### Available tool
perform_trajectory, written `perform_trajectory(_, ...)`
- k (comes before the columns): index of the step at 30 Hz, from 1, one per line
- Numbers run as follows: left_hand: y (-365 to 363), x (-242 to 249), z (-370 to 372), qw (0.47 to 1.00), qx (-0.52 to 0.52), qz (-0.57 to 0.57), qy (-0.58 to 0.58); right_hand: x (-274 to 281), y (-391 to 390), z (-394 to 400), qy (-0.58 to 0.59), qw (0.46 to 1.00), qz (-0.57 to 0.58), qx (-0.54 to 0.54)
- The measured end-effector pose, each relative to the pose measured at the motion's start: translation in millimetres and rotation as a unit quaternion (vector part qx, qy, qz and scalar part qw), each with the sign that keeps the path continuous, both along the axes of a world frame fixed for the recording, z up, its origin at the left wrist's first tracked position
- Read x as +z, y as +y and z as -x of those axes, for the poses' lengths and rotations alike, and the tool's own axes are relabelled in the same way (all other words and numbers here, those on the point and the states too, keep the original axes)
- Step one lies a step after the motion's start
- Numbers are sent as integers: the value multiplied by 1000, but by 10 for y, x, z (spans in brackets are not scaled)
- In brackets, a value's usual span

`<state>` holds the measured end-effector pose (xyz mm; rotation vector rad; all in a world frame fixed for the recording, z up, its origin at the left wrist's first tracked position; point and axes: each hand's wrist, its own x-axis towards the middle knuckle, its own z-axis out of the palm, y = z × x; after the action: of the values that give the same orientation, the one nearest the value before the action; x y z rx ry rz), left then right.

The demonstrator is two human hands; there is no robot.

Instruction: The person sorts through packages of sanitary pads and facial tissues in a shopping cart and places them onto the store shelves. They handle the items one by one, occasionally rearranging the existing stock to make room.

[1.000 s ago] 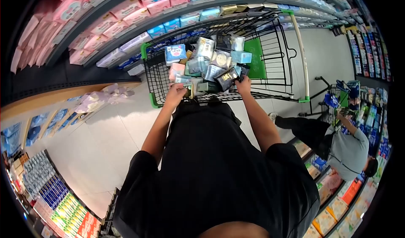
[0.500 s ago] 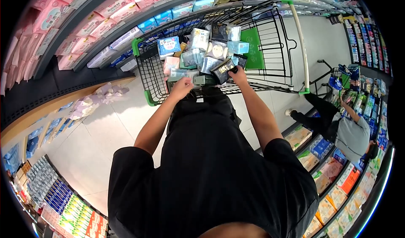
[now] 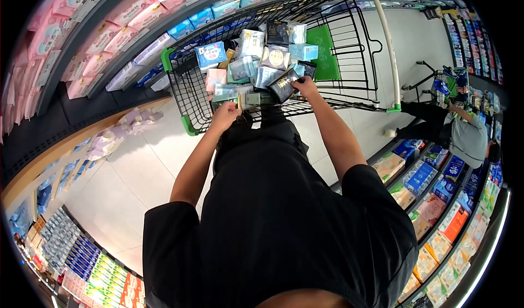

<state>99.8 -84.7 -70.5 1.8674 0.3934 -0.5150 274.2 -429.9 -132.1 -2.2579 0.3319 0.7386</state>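
A wire shopping cart (image 3: 188, 98) with green corners holds a heap of packs. My right hand (image 3: 305, 86) has its fingers closed on the edge of a black pack (image 3: 283, 86) at the near side of the heap. At the near left corner, my left hand (image 3: 227, 114) is closed by a green pack (image 3: 254, 99); what it grips, if anything, is too small to make out. Around them lie a blue-and-white pack (image 3: 211, 55), a white pack (image 3: 251, 43), a light blue pack (image 3: 303, 51) and a pink pack (image 3: 216, 78).
Shelves of pink packs (image 3: 129, 5) run along the upper left. A person in a grey shirt (image 3: 468, 140) stands at the right by another cart (image 3: 443, 86). Shelves of tissue packs (image 3: 431, 207) fill the lower right, and stacked boxes (image 3: 82, 257) stand lower left.
The cart and its heap sit slightly further left and higher in view. My hands have shifted left with them, the left one lower. The other person has moved right.
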Motion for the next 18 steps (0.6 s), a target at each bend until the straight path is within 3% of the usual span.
perform_trajectory(4,159,-14,60,999,-8,-48,12,220,62,-39,26,1000,-5,3)
perform_trajectory(7,114,1,29,998,-6,-57,-4,583,123,-135,146,985,-72,56)
perform_trajectory(9,5,77,-68,998,-14,-55,-15,820,275,-97,93,992,-61,60)
perform_trajectory(11,-143,232,-228,998,3,-45,-42,836,370,-57,101,967,-231,45)
perform_trajectory(14,-368,430,-454,995,32,-41,-84,984,558,-55,167,934,-315,38)
perform_trajectory(15,-429,616,-541,997,47,18,-60,1188,643,-65,193,921,-336,35)
perform_trajectory(18,-492,447,-600,985,76,146,-52,1341,752,-180,222,910,-333,109)
